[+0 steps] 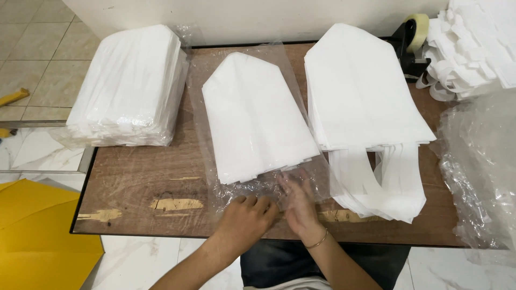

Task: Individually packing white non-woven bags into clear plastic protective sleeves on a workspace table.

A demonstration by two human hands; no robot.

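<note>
While our left hand (pixel 248 214) is pinching the bag (pixel 252 188) edge shut, our right hand (pixel 296 200) is lying flat, fingers spread, beside it, the stack (pixel 257 118) just beyond.

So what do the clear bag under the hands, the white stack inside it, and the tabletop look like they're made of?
The clear bag looks like thin glossy plastic film: see-through, crinkled, catching glare. The white folded stack inside it seems matte, soft nonwoven fabric or paper; I cannot tell which. The brown tabletop looks like wood-grain laminate over board, since pale patches show where the surface has chipped.
</note>
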